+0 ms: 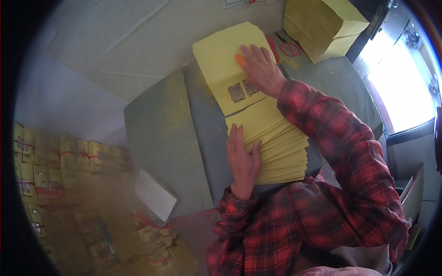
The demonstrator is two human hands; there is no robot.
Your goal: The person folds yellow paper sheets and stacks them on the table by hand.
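Note:
A yellow paper sheet [221,57] with two dark ornate printed frames lies on the grey work surface [161,115]. My right hand [260,69] rests flat on this sheet, fingers spread, with an orange cover on one finger. Below it, a fanned stack of yellow paper pieces [281,156] overlaps toward my body. My left hand [244,156] lies along the left side of the fan, fingers stretched out and thumb apart, touching the paper.
Red-handled scissors [291,48] lie beyond the sheet, beside a tall yellow paper stack [322,27]. A white block [154,195] sits at the surface's left edge. Many yellow bundles with red bands [69,152] fill the lower left. A bright window [400,83] is at right.

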